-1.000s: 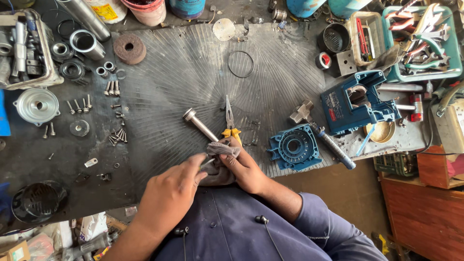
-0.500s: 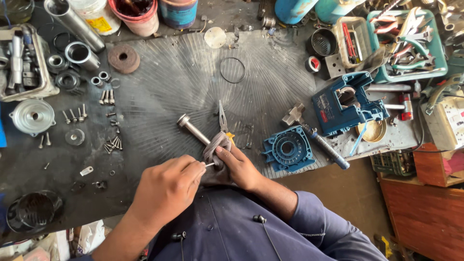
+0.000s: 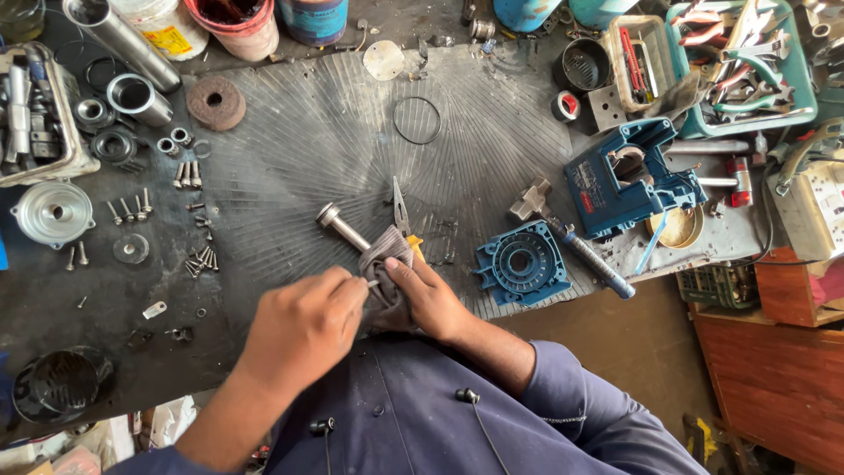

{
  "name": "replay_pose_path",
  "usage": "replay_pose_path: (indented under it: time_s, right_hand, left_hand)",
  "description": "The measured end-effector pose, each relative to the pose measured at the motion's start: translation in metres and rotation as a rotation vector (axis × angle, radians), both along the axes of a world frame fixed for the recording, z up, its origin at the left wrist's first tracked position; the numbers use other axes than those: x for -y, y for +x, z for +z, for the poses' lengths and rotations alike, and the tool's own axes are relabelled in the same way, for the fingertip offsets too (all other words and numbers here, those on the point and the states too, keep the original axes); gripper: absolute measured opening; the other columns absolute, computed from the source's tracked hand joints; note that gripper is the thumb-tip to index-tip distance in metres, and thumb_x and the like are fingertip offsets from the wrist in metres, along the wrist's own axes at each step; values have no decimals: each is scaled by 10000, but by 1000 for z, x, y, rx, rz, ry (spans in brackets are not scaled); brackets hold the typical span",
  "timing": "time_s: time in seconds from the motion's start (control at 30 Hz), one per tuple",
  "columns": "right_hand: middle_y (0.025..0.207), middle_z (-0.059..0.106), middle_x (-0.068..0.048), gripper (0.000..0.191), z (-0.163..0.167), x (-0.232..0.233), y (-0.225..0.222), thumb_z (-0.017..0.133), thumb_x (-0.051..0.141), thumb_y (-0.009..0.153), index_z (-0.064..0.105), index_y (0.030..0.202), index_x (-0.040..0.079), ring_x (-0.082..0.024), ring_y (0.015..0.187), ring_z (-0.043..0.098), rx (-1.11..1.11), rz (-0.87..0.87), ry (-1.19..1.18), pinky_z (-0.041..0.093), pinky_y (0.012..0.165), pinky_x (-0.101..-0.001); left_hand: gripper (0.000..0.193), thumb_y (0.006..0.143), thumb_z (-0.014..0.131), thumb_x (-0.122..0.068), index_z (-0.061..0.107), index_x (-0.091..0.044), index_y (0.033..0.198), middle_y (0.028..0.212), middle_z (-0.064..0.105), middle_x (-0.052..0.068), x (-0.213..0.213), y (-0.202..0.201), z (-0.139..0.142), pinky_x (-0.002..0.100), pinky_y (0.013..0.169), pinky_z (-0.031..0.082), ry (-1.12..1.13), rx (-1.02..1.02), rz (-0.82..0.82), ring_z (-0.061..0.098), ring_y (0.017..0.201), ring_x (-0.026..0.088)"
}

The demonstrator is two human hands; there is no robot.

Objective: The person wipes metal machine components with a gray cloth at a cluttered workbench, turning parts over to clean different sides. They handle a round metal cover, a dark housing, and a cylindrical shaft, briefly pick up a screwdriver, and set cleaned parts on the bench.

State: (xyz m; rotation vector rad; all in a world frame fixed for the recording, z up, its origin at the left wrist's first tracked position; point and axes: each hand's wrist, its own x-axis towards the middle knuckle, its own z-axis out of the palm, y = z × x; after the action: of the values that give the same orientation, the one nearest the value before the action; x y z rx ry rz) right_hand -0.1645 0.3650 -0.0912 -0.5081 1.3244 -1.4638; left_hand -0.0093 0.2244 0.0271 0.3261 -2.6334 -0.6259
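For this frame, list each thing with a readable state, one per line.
Left hand: closed on a small tool, tip at the grey cloth.
Right hand: gripping the grey cloth wrapped around the steel shaft.
Steel shaft: lying flat, one end wrapped.
Needle-nose pliers: lying on the mat, jaws shut.
Blue round housing cover: lying flat, detached.
Red bucket: upright, uncovered.

A dark table (image 3: 105,290) carries a ribbed black mat (image 3: 334,149). Lying on it are loose screws (image 3: 200,259), a thin wire ring (image 3: 417,120), a blue round housing (image 3: 520,262) and pliers (image 3: 400,209).
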Motion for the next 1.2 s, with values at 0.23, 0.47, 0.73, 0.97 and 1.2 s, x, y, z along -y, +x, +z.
replay_pose_path:
  time_s: [0.23, 0.47, 0.73, 0.97, 1.2]
  right_hand:
    - [1116, 622, -44, 323, 17, 4, 8, 454, 213, 1123, 545, 1347, -2, -123, 1019, 552, -102, 25, -7, 486, 913, -305]
    - [1007, 641, -81, 245, 33, 2, 6, 452, 179, 1096, 549, 1253, 18, -167, 916, 608, -496, 80, -7, 521, 847, -323]
    - [1067, 625, -94, 227, 27, 5, 5, 461, 160, 1094, 519, 1265, 22, -196, 965, 630, -554, 121, -67, 515, 878, -328]
    - [1218, 555, -61, 383, 21, -11, -3, 425, 226, 1159, 492, 1466, 7, -181, 1128, 559, -515, 192, -316, 469, 1033, -337]
    - [1296, 609, -54, 391, 11, -16, -12, 498, 248, 1107, 499, 1426, 21, -156, 1220, 566, 275, 190, -220, 452, 1087, -351]
  left_hand:
    - [91, 832, 728, -115, 641, -91, 846, 782, 656, 50, 3, -7, -7, 382, 549, 543, 134, 2, -50, 691, 637, 261]
    - [119, 831, 739, -123, 636, -63, 834, 789, 698, 101, 0, -12, -9, 448, 585, 548, 309, 145, -2, 696, 682, 355]
    - [132, 812, 750, -117, 653, -30, 830, 790, 727, 149, 13, -16, -24, 434, 618, 547, 468, 218, 33, 710, 737, 362]
    - [226, 911, 783, -211, 615, -60, 900, 729, 588, -10, 45, 10, -86, 246, 480, 400, 1566, 45, -153, 486, 569, 81]
    - [378, 897, 694, -274, 693, -77, 1219, 803, 522, -33, 15, 13, -79, 212, 495, 340, 1415, -174, 109, 435, 587, 50]
